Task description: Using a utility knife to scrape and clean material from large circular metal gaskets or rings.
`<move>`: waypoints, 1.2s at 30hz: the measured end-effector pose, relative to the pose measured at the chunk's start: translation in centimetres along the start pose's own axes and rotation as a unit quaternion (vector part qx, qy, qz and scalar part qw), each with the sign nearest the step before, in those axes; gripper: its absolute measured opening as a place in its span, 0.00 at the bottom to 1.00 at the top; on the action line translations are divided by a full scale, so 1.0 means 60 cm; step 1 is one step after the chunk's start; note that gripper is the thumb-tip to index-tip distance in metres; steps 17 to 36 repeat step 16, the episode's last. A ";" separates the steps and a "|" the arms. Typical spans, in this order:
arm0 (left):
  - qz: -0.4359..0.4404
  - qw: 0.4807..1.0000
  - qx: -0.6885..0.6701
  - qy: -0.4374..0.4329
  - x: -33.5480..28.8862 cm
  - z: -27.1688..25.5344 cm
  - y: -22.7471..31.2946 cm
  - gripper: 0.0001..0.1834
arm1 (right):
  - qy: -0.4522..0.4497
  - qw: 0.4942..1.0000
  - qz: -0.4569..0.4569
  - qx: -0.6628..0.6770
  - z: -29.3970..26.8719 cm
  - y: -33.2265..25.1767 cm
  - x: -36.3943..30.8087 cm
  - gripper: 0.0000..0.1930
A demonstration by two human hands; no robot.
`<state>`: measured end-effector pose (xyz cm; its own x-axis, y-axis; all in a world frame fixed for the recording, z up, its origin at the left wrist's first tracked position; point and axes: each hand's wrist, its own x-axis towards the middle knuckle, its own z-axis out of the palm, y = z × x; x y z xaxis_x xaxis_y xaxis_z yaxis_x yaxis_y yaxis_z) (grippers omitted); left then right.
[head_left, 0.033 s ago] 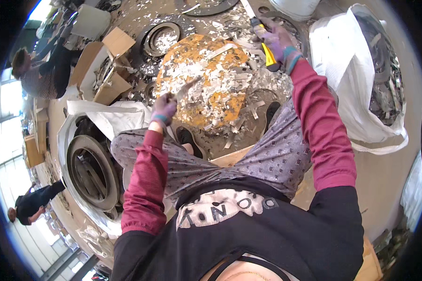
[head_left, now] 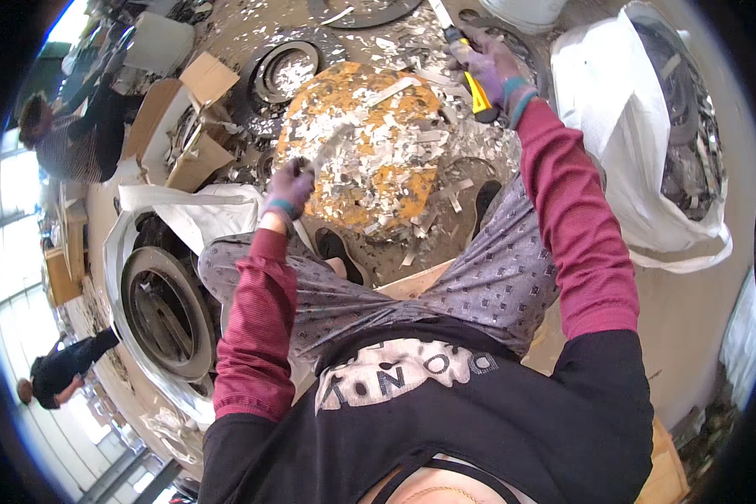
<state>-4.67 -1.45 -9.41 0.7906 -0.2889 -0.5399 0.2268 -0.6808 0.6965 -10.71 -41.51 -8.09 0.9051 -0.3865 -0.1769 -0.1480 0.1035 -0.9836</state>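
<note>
My right hand [head_left: 491, 63] is closed around a utility knife [head_left: 478, 92] with a yellow and black handle. Its pale blade points up and away, over the scrap-strewn floor. Further left, my left hand [head_left: 291, 186] is closed on a thin grey strip [head_left: 336, 144], which is smeared by motion. Both hands wear purplish-grey gloves with teal cuffs. Between and beyond them lies a round orange-brown board [head_left: 407, 189], covered with pale shreds and cut strips. The left hand is over the board's near left edge; the right is past its far right side.
White sacks of dark rings and scrap stand at left [head_left: 189, 197] and right [head_left: 601, 109]. Flat black rings [head_left: 256, 80] lie beyond the board, near an open cardboard box [head_left: 202, 160]. A white bucket [head_left: 529, 13] is at the far edge. Two other people are at left.
My left hand has moved slightly left with the strip, which is more blurred now. The right hand and knife have shifted only a little.
</note>
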 end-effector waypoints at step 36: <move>0.154 0.911 0.382 -0.012 0.155 0.109 0.166 0.33 | 0.066 0.973 0.077 0.205 -0.043 0.000 0.017 0.21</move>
